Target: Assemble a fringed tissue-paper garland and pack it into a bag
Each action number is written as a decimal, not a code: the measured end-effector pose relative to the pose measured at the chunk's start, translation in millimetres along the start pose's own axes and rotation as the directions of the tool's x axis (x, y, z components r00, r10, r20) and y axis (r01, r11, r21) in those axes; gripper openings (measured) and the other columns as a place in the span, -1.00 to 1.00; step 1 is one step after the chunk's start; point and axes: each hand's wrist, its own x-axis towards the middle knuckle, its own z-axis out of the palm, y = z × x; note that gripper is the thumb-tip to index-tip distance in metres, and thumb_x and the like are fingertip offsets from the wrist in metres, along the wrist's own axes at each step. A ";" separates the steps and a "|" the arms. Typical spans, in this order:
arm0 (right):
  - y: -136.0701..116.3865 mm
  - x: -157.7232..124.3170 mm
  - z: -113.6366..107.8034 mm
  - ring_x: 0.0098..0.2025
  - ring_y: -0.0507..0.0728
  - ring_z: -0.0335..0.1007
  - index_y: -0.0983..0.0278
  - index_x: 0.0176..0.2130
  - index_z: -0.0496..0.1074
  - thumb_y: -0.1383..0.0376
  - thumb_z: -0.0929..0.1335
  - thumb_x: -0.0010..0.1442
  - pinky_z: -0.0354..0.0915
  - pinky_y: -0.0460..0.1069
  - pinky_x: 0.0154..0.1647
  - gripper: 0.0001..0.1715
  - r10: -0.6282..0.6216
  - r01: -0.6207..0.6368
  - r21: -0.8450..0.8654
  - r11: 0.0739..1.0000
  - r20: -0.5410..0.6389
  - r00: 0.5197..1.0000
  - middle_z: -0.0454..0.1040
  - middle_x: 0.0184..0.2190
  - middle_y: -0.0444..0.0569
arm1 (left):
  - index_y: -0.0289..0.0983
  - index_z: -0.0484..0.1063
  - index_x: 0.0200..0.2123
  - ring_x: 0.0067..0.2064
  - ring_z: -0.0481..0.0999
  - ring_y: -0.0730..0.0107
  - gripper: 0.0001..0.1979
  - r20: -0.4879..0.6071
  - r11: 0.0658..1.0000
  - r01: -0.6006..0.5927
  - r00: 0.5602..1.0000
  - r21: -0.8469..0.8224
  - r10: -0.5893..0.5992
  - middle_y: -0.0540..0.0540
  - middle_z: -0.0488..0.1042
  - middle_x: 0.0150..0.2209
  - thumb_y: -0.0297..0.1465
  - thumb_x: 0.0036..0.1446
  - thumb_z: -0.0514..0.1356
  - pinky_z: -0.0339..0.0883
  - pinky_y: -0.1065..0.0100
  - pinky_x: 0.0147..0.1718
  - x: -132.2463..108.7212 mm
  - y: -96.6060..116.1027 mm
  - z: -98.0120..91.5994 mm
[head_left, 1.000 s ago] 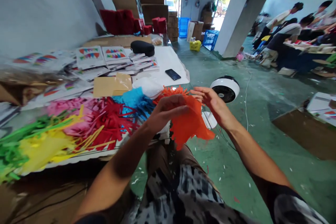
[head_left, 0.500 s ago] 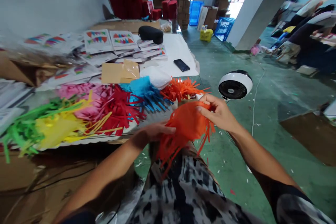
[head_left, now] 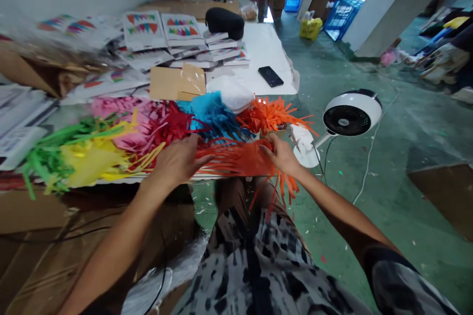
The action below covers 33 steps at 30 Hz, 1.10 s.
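Note:
An orange tissue-paper tassel [head_left: 249, 157] lies stretched along the table's front edge, its strips spread to the left and more fringe hanging down at the right. My right hand [head_left: 283, 155] grips its solid middle part between thumb and fingers. Over the left ends of the strips rests my left hand [head_left: 177, 160], palm down with thumb and fingers apart. Behind the hands are a second orange tassel [head_left: 269, 114], a blue tassel [head_left: 210, 110] and a dark red tassel [head_left: 168, 120]. Pink [head_left: 129, 130], yellow [head_left: 90, 155] and green [head_left: 51, 150] tassels lie further left.
Several printed packets [head_left: 181, 29], a black case [head_left: 225, 23], brown card [head_left: 166, 83] and a phone [head_left: 270, 77] lie on the white-covered table [head_left: 273, 44]. A white fan [head_left: 351, 113] stands at the right. Cardboard [head_left: 443, 197] lies on the floor; a person's clothing shows far right.
The orange tassel has gone from above my lap to the table edge and is now laid out lengthwise. My left hand has moved left and spread; my view has tilted down.

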 end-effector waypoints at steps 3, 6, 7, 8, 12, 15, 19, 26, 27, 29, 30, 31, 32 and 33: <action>-1.0 2.7 3.5 -0.41 0.22 0.36 0.19 -0.09 0.36 0.00 0.29 0.36 0.15 0.04 -0.36 -0.67 0.005 -0.005 -0.028 1.000 0.013 1.000 0.46 -0.44 -0.05 | -0.19 0.32 0.34 0.43 0.25 -0.24 -0.19 -0.073 0.935 -0.312 0.942 0.170 0.328 -0.35 0.36 0.36 -0.08 0.09 0.44 -0.04 -0.25 0.43 -13.0 31.2 28.9; -2.7 3.9 0.6 -0.42 0.22 0.37 0.20 -0.05 0.35 0.03 0.29 0.36 0.18 0.06 -0.35 -0.66 0.028 -0.026 -0.039 0.999 0.056 0.998 0.47 -0.45 -0.06 | -0.22 0.06 0.49 0.54 0.05 -0.05 -0.12 0.060 0.808 -0.582 0.813 0.091 0.579 -0.30 0.16 0.48 -0.18 0.22 0.35 -0.20 -0.17 0.51 -19.1 62.5 71.4; -3.7 2.8 -2.0 -0.41 0.22 0.39 0.21 -0.02 0.35 0.04 0.29 0.36 0.21 0.07 -0.34 -0.66 0.033 -0.030 -0.046 0.998 0.068 0.997 0.49 -0.43 -0.05 | -0.28 0.08 0.48 0.53 0.06 -0.03 -0.16 0.060 0.788 -0.612 0.791 0.062 0.609 -0.32 0.16 0.48 -0.21 0.25 0.32 -0.14 -0.14 0.51 -19.3 68.1 85.0; -5.1 0.3 -5.5 -0.39 0.23 0.42 0.22 0.02 0.34 0.05 0.29 0.37 0.23 0.08 -0.32 -0.64 0.036 -0.031 -0.067 0.997 0.071 0.997 0.52 -0.40 -0.02 | -0.33 0.12 0.46 0.51 0.12 -0.03 -0.21 0.059 0.788 -0.615 0.789 0.034 0.612 -0.35 0.19 0.46 -0.24 0.27 0.29 -0.04 -0.11 0.49 -18.9 70.9 96.9; -17.7 -25.8 -22.3 -0.05 0.39 0.49 0.30 0.18 0.32 0.10 0.29 0.38 0.33 0.23 -0.07 -0.52 -0.083 0.078 -0.303 0.950 -0.005 0.997 0.56 -0.03 0.25 | -0.35 0.26 0.39 0.45 0.27 0.02 -0.42 0.002 0.823 -0.567 0.824 -0.036 0.567 -0.35 0.27 0.42 -0.38 0.34 0.17 0.21 -0.02 0.41 -19.0 66.5 119.9; -28.6 -53.5 -25.0 0.23 0.46 0.34 0.31 0.25 0.32 0.12 0.36 0.34 0.20 0.35 0.24 -0.42 -0.289 0.305 -0.360 0.882 0.099 0.952 0.44 0.21 0.28 | -0.29 0.35 0.34 0.45 0.28 0.04 -0.51 -0.053 0.826 -0.561 0.828 -0.049 0.559 -0.32 0.30 0.41 -0.43 0.38 0.11 0.25 -0.03 0.39 -24.1 63.9 117.6; -28.2 -74.1 -11.4 0.23 0.38 0.34 0.28 0.25 0.37 0.16 0.35 0.37 0.09 0.32 0.36 -0.47 -0.378 0.424 -0.304 0.853 0.201 0.904 0.51 0.18 0.18 | -0.27 0.44 0.27 0.39 0.36 0.00 -0.59 -0.083 0.829 -0.558 0.829 -0.044 0.553 -0.32 0.38 0.36 -0.40 0.41 0.09 0.34 -0.05 0.32 -30.2 64.9 112.8; -11.1 -54.1 -13.0 -0.06 0.26 0.46 0.28 -0.13 0.53 0.39 0.29 0.34 0.20 0.13 0.00 -0.79 -0.296 0.344 -0.281 0.896 0.199 0.934 0.61 -0.18 0.08 | -0.25 0.58 0.04 -0.02 0.59 0.17 -0.74 -0.181 0.835 -0.523 0.850 -0.173 0.494 -0.17 0.66 -0.09 -0.42 0.40 0.14 0.50 0.11 0.01 -27.6 47.3 99.1; -11.2 -48.8 -14.9 -0.07 0.25 0.46 0.27 -0.15 0.52 0.38 0.29 0.35 0.20 0.10 -0.05 -0.80 -0.276 0.324 -0.256 0.911 0.206 0.939 0.61 -0.19 0.07 | -0.25 0.60 -0.01 -0.03 0.58 0.18 -0.77 -0.166 0.842 -0.497 0.867 -0.210 0.470 -0.15 0.67 -0.11 -0.42 0.39 0.16 0.48 0.13 -0.01 -26.2 44.8 95.5; -12.7 -37.7 -16.9 -0.12 0.22 0.48 0.25 -0.18 0.51 0.33 0.27 0.39 0.17 0.05 -0.15 -0.79 -0.224 0.273 -0.229 0.934 0.217 0.950 0.60 -0.24 0.03 | -0.25 0.63 -0.10 -0.06 0.57 0.19 -0.81 -0.135 0.868 -0.410 0.912 -0.280 0.387 -0.12 0.67 -0.16 -0.41 0.36 0.19 0.46 0.15 -0.02 -23.1 41.6 88.8; -13.7 -32.4 -16.9 -0.16 0.21 0.49 0.24 -0.18 0.50 0.29 0.26 0.41 0.16 0.04 -0.19 -0.77 -0.187 0.239 -0.236 0.942 0.222 0.957 0.60 -0.27 0.02 | -0.24 0.63 -0.14 -0.07 0.57 0.19 -0.82 -0.122 0.887 -0.350 0.937 -0.301 0.328 -0.11 0.67 -0.18 -0.40 0.35 0.20 0.44 0.16 -0.04 -21.5 40.8 85.9; -14.7 -27.3 -16.2 -0.20 0.20 0.49 0.23 -0.17 0.50 0.24 0.24 0.44 0.14 0.02 -0.23 -0.74 -0.143 0.200 -0.256 0.946 0.226 0.964 0.59 -0.30 0.01 | -0.23 0.64 -0.17 -0.09 0.56 0.19 -0.82 -0.110 0.908 -0.287 0.958 -0.306 0.266 -0.10 0.67 -0.21 -0.38 0.34 0.20 0.43 0.18 -0.07 -20.0 40.6 83.4; -15.5 -22.8 -15.0 -0.25 0.20 0.49 0.22 -0.15 0.51 0.20 0.24 0.45 0.12 0.02 -0.26 -0.72 -0.096 0.161 -0.284 0.945 0.228 0.969 0.59 -0.33 0.00 | -0.23 0.64 -0.20 -0.11 0.56 0.19 -0.82 -0.097 0.929 -0.227 0.973 -0.293 0.207 -0.10 0.66 -0.24 -0.37 0.33 0.21 0.41 0.19 -0.10 -18.6 40.7 81.6; -16.1 -18.8 -13.6 -0.29 0.20 0.50 0.22 -0.13 0.51 0.17 0.24 0.46 0.10 0.02 -0.29 -0.70 -0.053 0.126 -0.315 0.941 0.231 0.972 0.59 -0.35 -0.01 | -0.23 0.63 -0.23 -0.15 0.55 0.18 -0.82 -0.088 0.949 -0.172 0.984 -0.264 0.153 -0.10 0.64 -0.27 -0.35 0.33 0.21 0.39 0.20 -0.14 -17.4 41.3 80.2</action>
